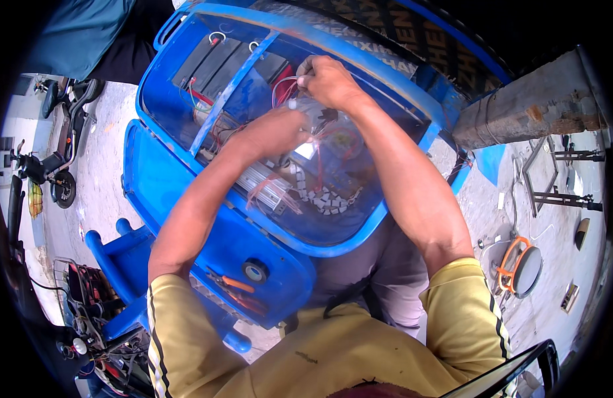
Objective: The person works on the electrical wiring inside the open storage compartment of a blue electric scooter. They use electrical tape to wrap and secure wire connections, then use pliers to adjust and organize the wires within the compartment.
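Observation:
Both of my hands are inside an open blue metal compartment (378,99). My right hand (328,81) is raised near the far side, its thumb and fingers pinched on thin wires (284,82). Lower and to the left, my left hand (277,132) is curled, its fingertips closed beside a bundle of thin wires (314,134); motion blur hides what is in them. A clear plastic bag (343,142) lies under and beside my hands. Near my left wrist sits a finned silver controller box (265,188) with reddish wires. White connector pieces (328,201) form a curved row.
Dark batteries (217,66) fill the left section, behind a blue crossbar (235,93). On the blue lid (213,247) lie a black tape roll (255,270) and orange-handled pliers (238,284). A blue plastic chair (124,255) is at left, a beam (529,109) at right. A person's clothing (77,40) shows top left.

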Demonstrator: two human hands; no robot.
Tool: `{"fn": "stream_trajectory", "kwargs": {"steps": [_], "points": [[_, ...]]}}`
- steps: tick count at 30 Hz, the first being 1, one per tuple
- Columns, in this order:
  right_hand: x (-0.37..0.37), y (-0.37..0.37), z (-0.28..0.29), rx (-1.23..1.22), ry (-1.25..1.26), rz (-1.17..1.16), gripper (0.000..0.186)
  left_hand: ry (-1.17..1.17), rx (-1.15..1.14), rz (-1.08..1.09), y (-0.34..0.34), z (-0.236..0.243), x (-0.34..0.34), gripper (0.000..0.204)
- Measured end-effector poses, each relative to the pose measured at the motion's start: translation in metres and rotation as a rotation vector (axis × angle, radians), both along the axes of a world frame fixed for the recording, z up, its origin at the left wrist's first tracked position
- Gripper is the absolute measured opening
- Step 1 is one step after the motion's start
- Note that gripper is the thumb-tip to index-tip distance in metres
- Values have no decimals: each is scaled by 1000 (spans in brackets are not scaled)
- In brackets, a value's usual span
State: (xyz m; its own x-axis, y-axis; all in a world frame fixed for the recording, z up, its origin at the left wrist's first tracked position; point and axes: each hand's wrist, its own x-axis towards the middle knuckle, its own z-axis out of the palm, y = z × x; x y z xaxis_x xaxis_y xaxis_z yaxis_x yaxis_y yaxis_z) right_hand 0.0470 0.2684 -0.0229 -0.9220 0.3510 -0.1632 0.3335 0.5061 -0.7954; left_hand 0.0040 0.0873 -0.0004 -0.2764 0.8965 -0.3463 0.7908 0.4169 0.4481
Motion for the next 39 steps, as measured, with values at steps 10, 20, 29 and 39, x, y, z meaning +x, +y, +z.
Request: {"fn": "stream_trajectory", "kwargs": {"steps": [10,20,29,39], "points": [[-1,0,0,-77,63,-35,28,73,8,45,40,-43,10,19],[0,-1,5,28,68,-21,28,-8,-31,75,38,-73,-16,17],[4,-2,11,32,61,28,29,-40,-90,67,39,-60,-20,19],[3,-1,6,29,55,7,28,-234,-115,75,41,-51,-22,19]]}}
